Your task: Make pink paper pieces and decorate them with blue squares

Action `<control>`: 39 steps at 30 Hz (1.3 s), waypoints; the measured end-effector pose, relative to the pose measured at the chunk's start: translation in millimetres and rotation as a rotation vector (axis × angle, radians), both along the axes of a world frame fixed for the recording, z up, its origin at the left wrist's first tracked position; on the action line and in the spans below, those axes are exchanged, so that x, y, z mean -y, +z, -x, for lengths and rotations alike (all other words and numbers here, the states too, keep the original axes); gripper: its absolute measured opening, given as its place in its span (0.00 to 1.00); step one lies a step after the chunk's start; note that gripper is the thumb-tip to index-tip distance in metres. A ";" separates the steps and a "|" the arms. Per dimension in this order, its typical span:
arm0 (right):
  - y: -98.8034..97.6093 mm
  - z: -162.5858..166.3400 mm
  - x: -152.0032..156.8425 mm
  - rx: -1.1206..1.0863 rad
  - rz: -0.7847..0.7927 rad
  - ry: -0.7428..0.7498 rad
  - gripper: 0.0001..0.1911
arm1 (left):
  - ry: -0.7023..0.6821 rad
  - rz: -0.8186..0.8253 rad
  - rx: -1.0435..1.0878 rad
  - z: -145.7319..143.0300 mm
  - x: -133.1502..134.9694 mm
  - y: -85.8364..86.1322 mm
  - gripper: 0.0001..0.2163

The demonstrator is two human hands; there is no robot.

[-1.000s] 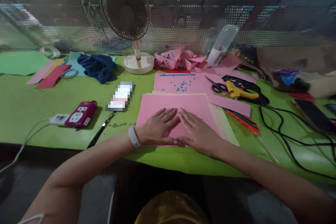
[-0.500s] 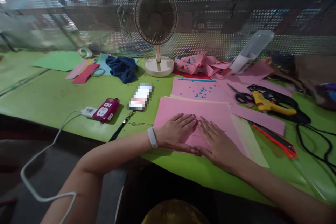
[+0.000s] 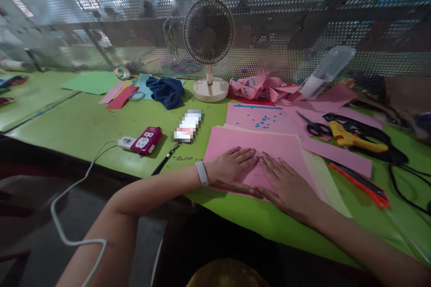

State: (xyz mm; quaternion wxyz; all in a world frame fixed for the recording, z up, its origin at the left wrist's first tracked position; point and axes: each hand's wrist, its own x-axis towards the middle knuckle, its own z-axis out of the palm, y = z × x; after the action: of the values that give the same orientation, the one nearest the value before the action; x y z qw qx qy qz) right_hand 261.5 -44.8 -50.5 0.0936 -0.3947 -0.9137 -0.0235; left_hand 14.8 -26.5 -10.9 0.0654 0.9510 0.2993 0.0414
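Observation:
Both my hands lie flat on a pink paper sheet (image 3: pixel 269 141) at the near edge of the green table (image 3: pixel 84 121). My left hand (image 3: pixel 230 169), with a white band at the wrist, presses the paper with its fingers stretched out. My right hand (image 3: pixel 286 184) lies beside it, fingers spread, fingertips almost meeting those of the left. A small folded pink piece (image 3: pixel 256 176) shows between the two hands. A cream sheet (image 3: pixel 328 184) sticks out from under the pink one on the right.
A small fan (image 3: pixel 208 40) stands at the back before a perforated metal screen. Scissors (image 3: pixel 313 126), a yellow glue gun (image 3: pixel 353 140) with black cables and an orange-black cutter (image 3: pixel 362 183) lie to the right. A pink power strip (image 3: pixel 146 140), blue cloth (image 3: pixel 166 90) and coloured papers lie left.
The view has swung left, so the table's left side and a white cable now show. Both hands stay flat on the pink paper in the same pose.

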 end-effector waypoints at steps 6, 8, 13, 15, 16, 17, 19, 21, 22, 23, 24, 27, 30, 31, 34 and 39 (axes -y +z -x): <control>1.0 -15.7 1.4 0.024 -0.010 -0.014 0.45 | -0.023 0.026 0.005 4.7 -0.8 3.9 0.44; 0.6 -22.4 2.6 0.033 -0.025 -0.027 0.45 | -0.025 0.022 0.025 7.4 -0.4 3.1 0.45; 1.8 -34.6 6.7 0.025 -0.030 -0.059 0.45 | -0.025 0.031 0.005 17.9 0.4 0.6 0.45; 2.8 -36.5 7.5 0.014 -0.029 -0.053 0.45 | -0.018 0.038 -0.012 23.4 0.9 0.5 0.45; 3.1 -37.1 7.6 0.012 -0.030 -0.048 0.45 | -0.011 0.040 -0.017 26.3 1.4 0.8 0.45; 3.3 -37.3 7.6 0.010 -0.034 -0.043 0.45 | -0.004 0.042 -0.021 29.5 2.2 1.2 0.45; 3.3 -37.3 7.3 0.010 -0.043 -0.040 0.46 | 0.014 0.043 -0.030 36.1 4.3 2.5 0.44; 3.4 -36.7 7.2 0.012 -0.045 -0.038 0.45 | 0.035 0.044 -0.044 43.3 6.8 4.2 0.45; 3.7 -36.2 7.3 0.013 -0.041 -0.040 0.45 | 0.046 0.045 -0.053 47.0 8.1 4.9 0.45; 4.4 -35.7 7.3 0.015 -0.032 -0.043 0.45 | 0.055 0.045 -0.064 50.7 9.3 5.3 0.45; 5.5 -35.5 7.2 0.020 -0.016 -0.048 0.44 | 0.063 0.045 -0.076 54.4 10.2 5.5 0.45; 12.4 -37.1 5.3 0.039 0.077 -0.059 0.43 | 0.076 0.029 -0.110 63.2 11.4 4.4 0.43; 28.3 -40.7 1.1 0.014 0.165 -0.075 0.41 | 0.089 0.025 -0.136 67.0 10.8 3.6 0.42; 36.3 -40.8 -0.6 -0.019 0.159 -0.090 0.40 | 0.093 0.029 -0.139 67.1 10.6 4.6 0.42; 66.6 -32.0 -7.2 -0.178 0.043 -0.155 0.31 | 0.097 0.039 -0.096 63.7 9.5 14.1 0.40; 104.1 9.2 -31.8 -0.225 0.403 -0.224 0.15 | 0.239 0.012 0.215 38.4 -0.1 41.1 0.21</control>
State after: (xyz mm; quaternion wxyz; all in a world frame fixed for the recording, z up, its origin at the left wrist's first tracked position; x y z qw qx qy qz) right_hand 252.4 -13.0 53.6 0.1108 -0.5042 -0.8344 0.1931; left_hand -23.7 -26.3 30.2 0.0976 0.8983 0.4016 0.1488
